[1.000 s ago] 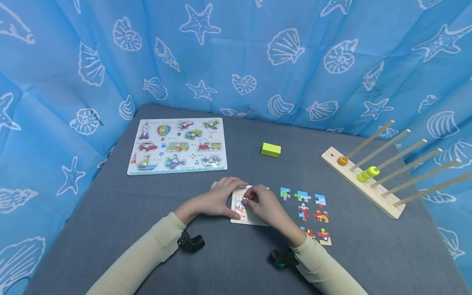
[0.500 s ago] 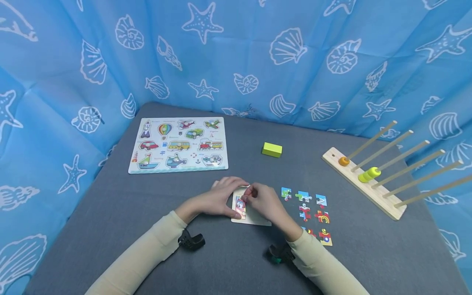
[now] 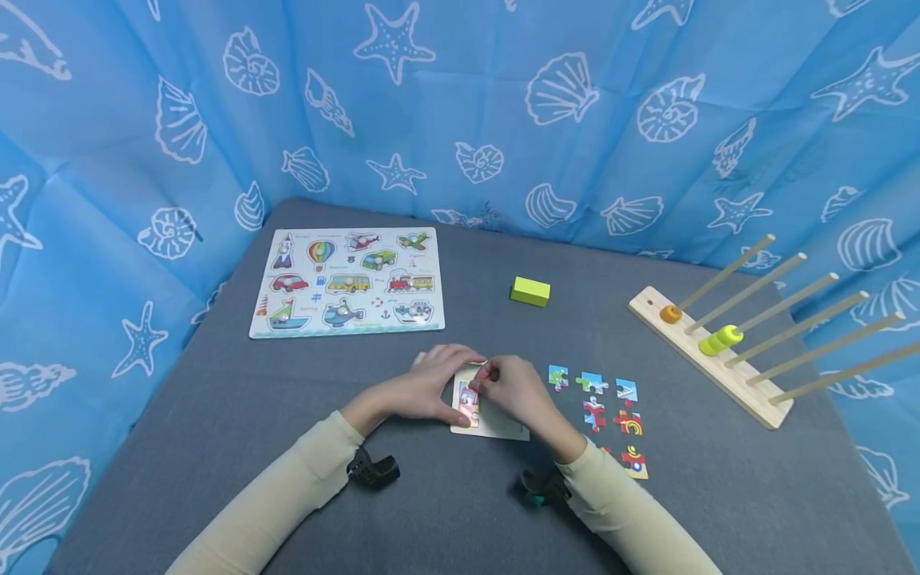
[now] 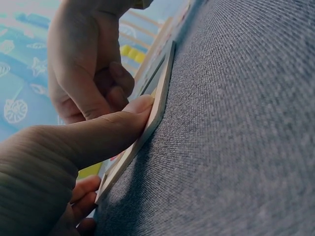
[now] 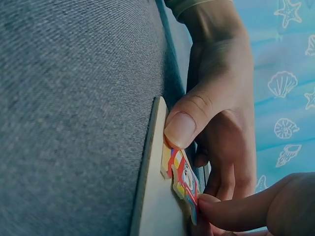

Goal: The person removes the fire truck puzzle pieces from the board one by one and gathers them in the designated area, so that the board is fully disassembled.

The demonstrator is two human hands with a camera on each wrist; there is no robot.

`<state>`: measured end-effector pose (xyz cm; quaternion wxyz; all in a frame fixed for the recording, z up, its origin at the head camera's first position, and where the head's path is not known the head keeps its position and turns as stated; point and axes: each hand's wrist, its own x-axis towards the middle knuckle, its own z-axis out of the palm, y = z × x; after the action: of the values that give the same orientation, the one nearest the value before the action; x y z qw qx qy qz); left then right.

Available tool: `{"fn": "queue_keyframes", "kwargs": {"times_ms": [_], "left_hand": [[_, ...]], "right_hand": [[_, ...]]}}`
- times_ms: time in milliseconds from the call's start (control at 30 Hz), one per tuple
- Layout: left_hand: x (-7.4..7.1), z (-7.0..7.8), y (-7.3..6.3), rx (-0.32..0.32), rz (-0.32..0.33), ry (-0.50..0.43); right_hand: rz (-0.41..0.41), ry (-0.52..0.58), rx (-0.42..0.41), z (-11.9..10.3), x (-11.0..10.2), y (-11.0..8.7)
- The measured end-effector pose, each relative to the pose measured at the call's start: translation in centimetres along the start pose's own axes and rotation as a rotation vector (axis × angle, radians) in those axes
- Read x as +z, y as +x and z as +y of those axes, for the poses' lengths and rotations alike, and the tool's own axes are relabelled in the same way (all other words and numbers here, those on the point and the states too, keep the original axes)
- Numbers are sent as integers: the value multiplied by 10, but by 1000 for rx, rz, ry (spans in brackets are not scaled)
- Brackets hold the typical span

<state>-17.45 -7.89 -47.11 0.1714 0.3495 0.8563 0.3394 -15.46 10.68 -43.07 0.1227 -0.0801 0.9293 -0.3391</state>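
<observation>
A small wooden puzzle tray (image 3: 503,427) lies on the grey cloth between both hands. My left hand (image 3: 424,389) holds its left side, thumb on the near corner and fingers at the far edge. Colourful jigsaw pieces are in the tray's left part; in the right wrist view, the left thumb (image 5: 181,129) presses the end of one. Fingertips of my right hand (image 3: 519,395) pinch the blue end of a jigsaw piece (image 5: 186,183), which sits slightly tilted over the tray. From the head, the right hand covers much of the tray's right half.
Several loose jigsaw pieces (image 3: 592,411) lie right of the tray, some behind the right forearm. Farther back are a vehicle picture board (image 3: 338,267) and a lime-green block (image 3: 530,291). A wooden peg stand (image 3: 719,363) with tall rods stands at right, before a blue curtain (image 3: 460,104).
The right hand has shifted slightly and its forearm has drifted left, covering more of the lower loose pieces. The left hand keeps its place on the tray. The head view has moved slightly.
</observation>
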Motion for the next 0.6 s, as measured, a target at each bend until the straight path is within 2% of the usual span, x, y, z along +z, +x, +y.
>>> {"fn": "queue_keyframes", "kwargs": {"times_ms": [233,500,600], "left_hand": [[0,0,1,2,0,-1],[0,-1,0,1,-9,2],[-1,-3,0,16,-12,-21]], "right_hand": [[-10,-2,12,-2,-1,1],[-42,12,-14,-1,-2,0],[-47,10,-13,0,-1,1]]}}
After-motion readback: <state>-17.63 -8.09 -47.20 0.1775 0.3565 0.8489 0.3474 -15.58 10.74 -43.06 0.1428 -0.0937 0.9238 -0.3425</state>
